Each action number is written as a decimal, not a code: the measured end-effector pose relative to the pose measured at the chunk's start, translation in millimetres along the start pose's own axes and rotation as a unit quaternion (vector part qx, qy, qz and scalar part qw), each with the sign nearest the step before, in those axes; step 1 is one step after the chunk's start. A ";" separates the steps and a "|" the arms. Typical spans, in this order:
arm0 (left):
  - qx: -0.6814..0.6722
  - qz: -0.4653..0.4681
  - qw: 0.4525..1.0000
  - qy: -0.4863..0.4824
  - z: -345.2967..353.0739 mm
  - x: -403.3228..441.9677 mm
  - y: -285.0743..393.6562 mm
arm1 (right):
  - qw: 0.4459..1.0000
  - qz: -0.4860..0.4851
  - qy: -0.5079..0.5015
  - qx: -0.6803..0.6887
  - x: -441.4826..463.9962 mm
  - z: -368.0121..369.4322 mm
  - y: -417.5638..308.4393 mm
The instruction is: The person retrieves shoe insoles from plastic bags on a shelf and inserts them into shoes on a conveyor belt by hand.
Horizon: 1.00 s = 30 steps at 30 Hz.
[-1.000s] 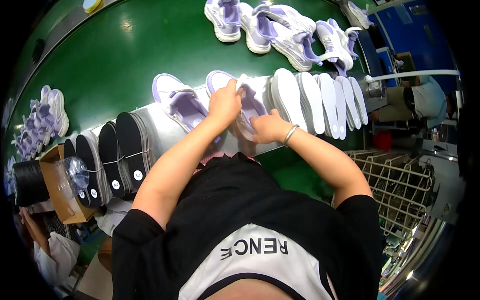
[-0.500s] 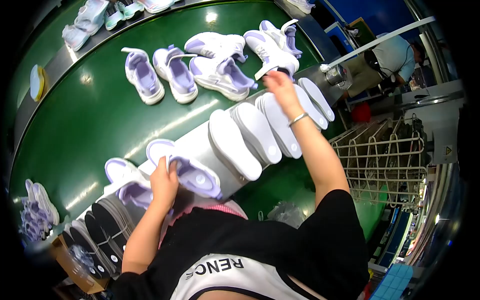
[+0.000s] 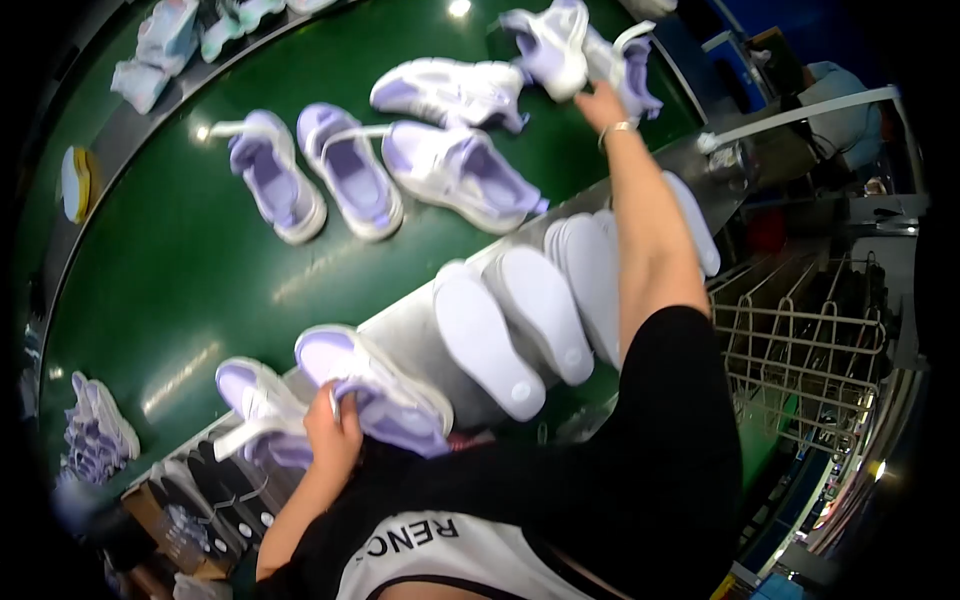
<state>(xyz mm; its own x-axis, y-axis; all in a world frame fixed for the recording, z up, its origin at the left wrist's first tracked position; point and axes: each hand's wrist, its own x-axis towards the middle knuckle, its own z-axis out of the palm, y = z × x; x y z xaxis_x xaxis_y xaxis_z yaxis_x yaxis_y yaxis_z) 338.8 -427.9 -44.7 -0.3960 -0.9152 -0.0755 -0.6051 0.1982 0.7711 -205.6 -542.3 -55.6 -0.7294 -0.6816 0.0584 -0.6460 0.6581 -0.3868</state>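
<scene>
My left hand (image 3: 333, 432) is closed on the tongue or strap area of a white and lilac sneaker (image 3: 410, 395) at the bench's near edge. Beside it, to the left, sits a similar sneaker (image 3: 255, 395) with a loose white strap. My right hand (image 3: 602, 108) is stretched far out, its fingers closed at the near end of another white and lilac sneaker (image 3: 550, 45); the exact grip is blurred. A further sneaker (image 3: 630, 75) stands just right of that hand. White insoles (image 3: 490, 345) lie in a row along the metal ledge under my right arm.
Several more sneakers (image 3: 350, 180) stand on the green surface (image 3: 180, 300). Dark and grey insoles (image 3: 225, 490) are bundled at lower left near a cardboard box (image 3: 165, 525). A wire rack (image 3: 810, 340) stands to the right. Another person (image 3: 845, 110) is at upper right.
My right hand has moved farther out, and the sneaker at it has turned and shifted away to the left. My left hand stays at its sneaker. The whole view has shifted slightly.
</scene>
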 end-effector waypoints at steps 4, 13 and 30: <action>-0.028 -0.016 0.999 -0.007 -4.1 3.6 8.4 | 0.986 -0.058 -0.030 0.152 -47.5 -21.5 -49.2; -0.063 -0.006 0.998 -0.010 -6.5 7.8 2.2 | 0.797 -0.438 -0.388 0.149 -356.5 -77.0 -151.0; -0.148 0.008 0.988 -0.036 5.4 12.8 -28.3 | 0.716 -0.465 -0.469 -0.226 -434.9 -3.0 -165.0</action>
<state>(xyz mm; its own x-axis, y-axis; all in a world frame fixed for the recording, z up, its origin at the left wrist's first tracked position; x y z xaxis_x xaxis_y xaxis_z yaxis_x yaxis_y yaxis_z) 347.2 -443.4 -70.9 -0.4581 -0.8834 -0.0982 -0.3745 0.0916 0.9227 217.5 -353.4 -14.4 0.3983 -0.6685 -0.6281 -0.9159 -0.3275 -0.2322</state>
